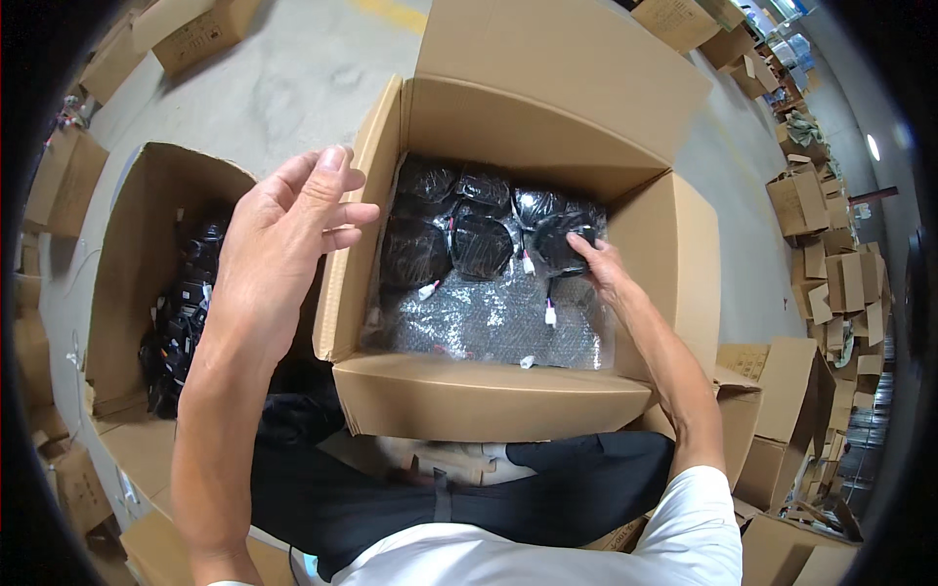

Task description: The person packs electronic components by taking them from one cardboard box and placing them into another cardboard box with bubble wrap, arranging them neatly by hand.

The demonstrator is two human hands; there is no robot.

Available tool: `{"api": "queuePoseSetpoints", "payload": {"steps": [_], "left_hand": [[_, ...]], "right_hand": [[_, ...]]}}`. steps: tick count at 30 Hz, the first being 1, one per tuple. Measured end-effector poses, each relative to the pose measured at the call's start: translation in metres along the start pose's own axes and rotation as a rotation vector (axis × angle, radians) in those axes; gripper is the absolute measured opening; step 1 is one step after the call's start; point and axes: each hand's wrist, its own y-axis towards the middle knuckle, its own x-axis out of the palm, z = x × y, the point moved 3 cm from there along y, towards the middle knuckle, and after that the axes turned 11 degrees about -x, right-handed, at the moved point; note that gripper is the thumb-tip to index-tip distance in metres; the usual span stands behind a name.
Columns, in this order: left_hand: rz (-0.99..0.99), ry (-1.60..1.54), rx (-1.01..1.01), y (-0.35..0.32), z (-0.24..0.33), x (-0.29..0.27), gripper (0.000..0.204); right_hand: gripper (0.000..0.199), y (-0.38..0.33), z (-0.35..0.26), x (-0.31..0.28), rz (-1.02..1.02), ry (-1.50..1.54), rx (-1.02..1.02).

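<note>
My right hand (604,266) is inside the large open cardboard box (513,396). Its thumb lies on a black rounded part (559,242), with the fingers hidden behind it; a short cable with a white connector (550,314) hangs from this part. Beside it sit several similar black parts (482,247), some in shiny clear film, in rows toward the far side. A sheet of bubble wrap (479,317) shows beneath and in front of them. Over the box's left wall, my left hand (298,207) hovers with fingers apart, holding nothing.
To the left stands another open carton (132,264) with many jumbled black parts (186,313) and cables inside. Open empty-looking cartons (782,410) crowd the right, near my arm. More cardboard boxes (806,205) line the far right. Grey floor (303,73) lies beyond.
</note>
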Motion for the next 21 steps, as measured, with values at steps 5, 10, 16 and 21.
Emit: {"api": "queuePoseSetpoints", "payload": {"steps": [5, 10, 16, 21], "left_hand": [[0.041, 0.079, 0.027, 0.006, 0.001, 0.003, 0.056], [0.013, 0.092, 0.051, 0.005, 0.003, 0.001, 0.055], [-0.138, 0.235, 0.178, -0.009, -0.016, 0.006, 0.045], [-0.246, 0.136, 0.566, -0.076, -0.012, 0.028, 0.031]], "right_hand": [[0.041, 0.004, 0.043, -0.002, -0.079, 0.028, 0.067], [0.047, -0.003, 0.070, 0.013, -0.035, 0.126, 0.163], [0.053, -0.015, 0.073, 0.026, -0.152, -0.354, 0.161], [0.055, 0.010, 0.077, -0.041, 0.167, -0.622, -0.078]]}}
